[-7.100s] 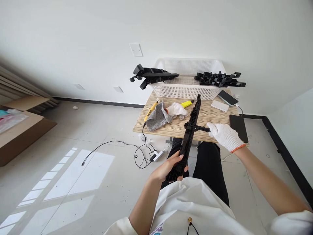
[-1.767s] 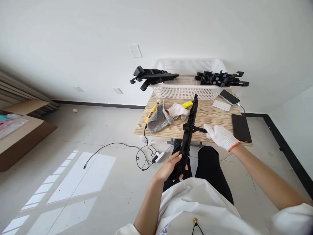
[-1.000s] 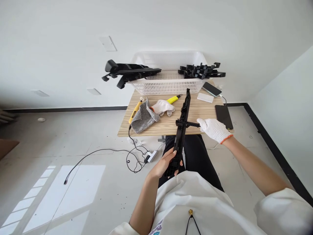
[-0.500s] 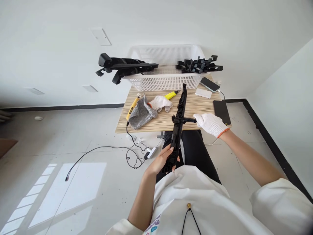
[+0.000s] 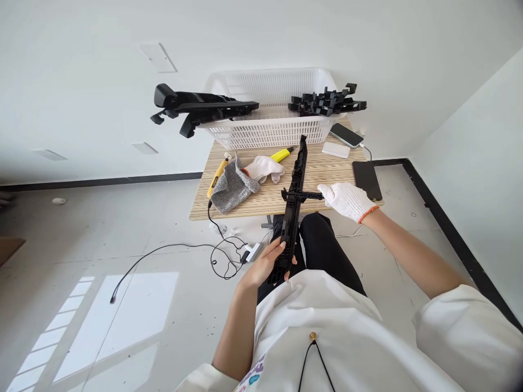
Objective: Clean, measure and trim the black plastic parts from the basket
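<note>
A long black plastic part point(image 5: 295, 190) runs from my lap up over the small wooden table point(image 5: 327, 179). My bare left hand point(image 5: 267, 264) is wrapped round its near end. My right hand point(image 5: 346, 199), in a white knit glove with an orange cuff, grips a short black side arm point(image 5: 306, 195) that sticks out from the part's middle. Both hands are closed on the part.
A white mesh basket point(image 5: 269, 130) stands at the table's back with black parts point(image 5: 200, 106) point(image 5: 327, 100) lying across its rim. On the table lie a grey cloth point(image 5: 231, 188), a spare white glove point(image 5: 263, 167), yellow tools point(image 5: 281, 155), two phones point(image 5: 346, 135) point(image 5: 366, 179). Cables point(image 5: 220, 256) trail on the floor.
The camera has turned to the right and tilted, so the table sits further left and higher in view. Both hands keep the same hold on the black part.
</note>
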Demonstrator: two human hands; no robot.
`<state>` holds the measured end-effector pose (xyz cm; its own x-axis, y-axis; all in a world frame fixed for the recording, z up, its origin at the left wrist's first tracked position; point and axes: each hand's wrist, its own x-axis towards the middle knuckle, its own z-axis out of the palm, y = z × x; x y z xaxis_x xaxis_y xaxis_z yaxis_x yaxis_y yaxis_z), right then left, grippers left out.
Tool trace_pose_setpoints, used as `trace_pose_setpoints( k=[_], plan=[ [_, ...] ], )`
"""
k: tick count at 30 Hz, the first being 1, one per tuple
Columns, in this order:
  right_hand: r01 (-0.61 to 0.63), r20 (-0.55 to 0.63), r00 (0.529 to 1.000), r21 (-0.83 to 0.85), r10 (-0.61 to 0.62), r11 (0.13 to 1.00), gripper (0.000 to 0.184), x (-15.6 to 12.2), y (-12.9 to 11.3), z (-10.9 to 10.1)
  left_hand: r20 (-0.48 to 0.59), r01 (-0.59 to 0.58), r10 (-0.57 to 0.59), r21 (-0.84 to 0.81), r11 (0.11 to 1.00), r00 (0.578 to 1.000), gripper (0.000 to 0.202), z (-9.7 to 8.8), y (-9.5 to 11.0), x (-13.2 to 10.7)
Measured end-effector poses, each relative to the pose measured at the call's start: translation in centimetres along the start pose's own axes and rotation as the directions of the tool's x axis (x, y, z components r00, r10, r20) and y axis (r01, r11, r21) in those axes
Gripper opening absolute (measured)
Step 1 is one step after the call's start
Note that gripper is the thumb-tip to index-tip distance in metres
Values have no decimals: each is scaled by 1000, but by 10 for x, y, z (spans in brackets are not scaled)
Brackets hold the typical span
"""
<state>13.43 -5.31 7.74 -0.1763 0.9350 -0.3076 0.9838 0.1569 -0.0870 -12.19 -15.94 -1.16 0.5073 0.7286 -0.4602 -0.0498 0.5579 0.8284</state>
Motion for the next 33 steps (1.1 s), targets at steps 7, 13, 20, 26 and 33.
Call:
trace_pose_setpoints(
  k=[7,13,20,26,33],
  plan=[
    [49,-70,996,-122,-57,991,42,3,-2,9,-19,13,-13,0,1000,1000,46,-2,-3,1],
    [64,-57,996,-148,-73,987,41,2,-1,15,-4,9,-9,9,1000,1000,38,-2,-3,0],
    [84,-100,990,-157,-101,984,42,3,-1,15,-14,-8,8,21,1000,1000,40,-2,-3,-2],
    [117,-75,989,-149,-129,982,43,6,-10,6,-40,-17,16,-13,1000,999,46,-5,-2,-8],
    [120,-83,987,-170,-136,978,44,10,-7,13,-29,-25,24,-26,999,999,49,-5,-3,-6]
  ],
)
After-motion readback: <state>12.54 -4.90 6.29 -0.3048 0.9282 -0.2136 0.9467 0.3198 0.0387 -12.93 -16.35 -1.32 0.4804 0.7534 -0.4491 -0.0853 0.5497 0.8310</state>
